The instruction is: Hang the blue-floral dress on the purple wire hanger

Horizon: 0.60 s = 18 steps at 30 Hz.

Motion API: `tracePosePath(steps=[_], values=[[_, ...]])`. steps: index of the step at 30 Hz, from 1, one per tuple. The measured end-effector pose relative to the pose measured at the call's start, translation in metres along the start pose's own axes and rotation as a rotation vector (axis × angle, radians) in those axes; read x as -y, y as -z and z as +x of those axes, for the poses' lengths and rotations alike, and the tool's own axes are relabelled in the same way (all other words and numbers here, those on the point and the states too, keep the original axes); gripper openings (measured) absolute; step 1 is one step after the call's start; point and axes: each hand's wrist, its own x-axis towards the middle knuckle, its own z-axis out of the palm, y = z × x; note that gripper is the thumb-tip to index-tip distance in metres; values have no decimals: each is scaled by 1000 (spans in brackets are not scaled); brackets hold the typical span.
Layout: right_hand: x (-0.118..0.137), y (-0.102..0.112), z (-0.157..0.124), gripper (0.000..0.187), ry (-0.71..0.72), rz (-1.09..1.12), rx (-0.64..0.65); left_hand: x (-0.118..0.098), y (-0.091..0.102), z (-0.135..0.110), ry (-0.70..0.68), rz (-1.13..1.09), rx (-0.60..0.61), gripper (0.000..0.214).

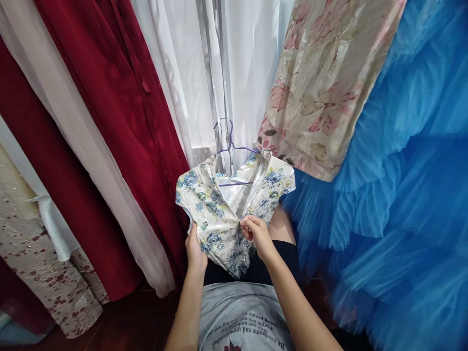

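A small white garment with a blue flower print (219, 204) lies over my lap on a purple wire hanger (234, 146). My left hand (195, 251) grips the garment's left side, fingers tucked under the cloth. My right hand (258, 233) pinches the front opening near the middle, fingers closed on the fabric. The hanger's hook stands up in front of a white curtain.
Hanging clothes surround me: a dark red dress (109, 122) and white sheer cloth (73, 126) on the left, a white curtain (248, 63) ahead, a pink-flowered brocade dress (325, 83) and a blue tulle skirt (409, 195) on the right. Dark wooden floor (127, 321) shows below.
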Motion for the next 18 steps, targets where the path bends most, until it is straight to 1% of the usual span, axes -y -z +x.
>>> tracePosePath(steps=[2, 4, 6, 7, 8, 9, 10, 11, 13, 14, 15, 16, 18], values=[[2, 0, -1, 20, -29, 26, -19, -10, 1, 17, -97, 25, -117, 18], [2, 1, -1, 20, -45, 55, -52, -18, 4, 29, -209, 46, -198, 14], [2, 3, 0, 21, -55, 69, -85, -19, 10, 29, -386, 123, -269, 12], [1, 3, 0, 22, -62, 64, -92, -16, 12, 25, -494, 184, -285, 14], [1, 4, 0, 23, -69, 51, -92, -11, 13, 18, -597, 257, -271, 16], [1, 3, -1, 24, -77, 31, -83, -4, 14, 8, -676, 344, -215, 17], [0, 2, -1, 24, -82, 8, -71, 5, 13, -4, -726, 442, -120, 18], [0, 0, -2, 25, -82, -16, -53, 16, 10, -17, -741, 544, 6, 19], [-1, -3, -3, 27, -59, -60, -24, 39, 2, -41, -684, 703, 272, 22], [-1, -5, -4, 28, -40, -81, -15, 49, -3, -51, -636, 740, 369, 24], [-1, -6, -4, 29, -24, -103, -6, 57, -8, -57, -598, 752, 427, 26], [-1, -7, -5, 29, -12, -126, 4, 63, -13, -61, -576, 747, 444, 26], [0, -6, -8, 30, -11, -167, 40, 66, -20, -62, -583, 747, 420, 22]])
